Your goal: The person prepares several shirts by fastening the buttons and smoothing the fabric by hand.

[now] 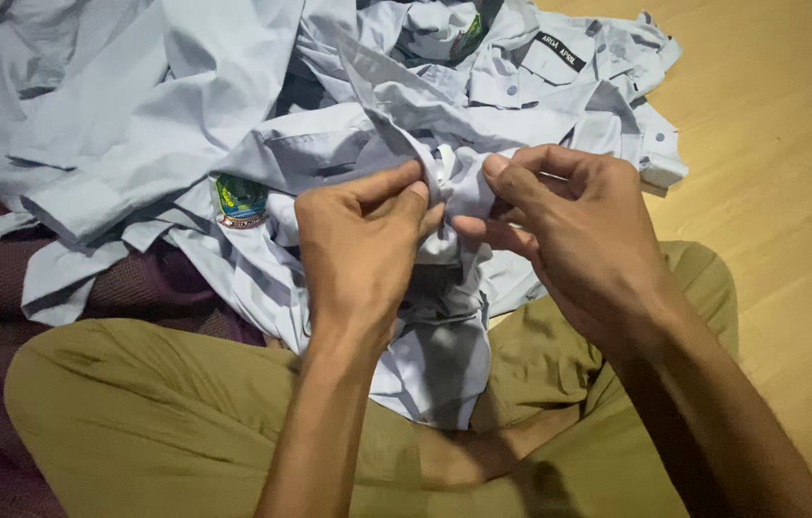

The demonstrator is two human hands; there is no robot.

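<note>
The pale blue-grey shirt I hold is crumpled, bunched into a tight fold between my fingertips above my lap. Its lower part hangs down between my crossed legs, creased and twisted. A green and yellow sewn badge sits on one sleeve to the left. The rest trails back into the heap on the floor.

Black name tag top shirt; green-yellow shield badge left sleeve

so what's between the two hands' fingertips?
Head view: a bunched fold of pale grey-blue shirt fabric, pinched by the left hand and right hand; no bare gap.
</note>
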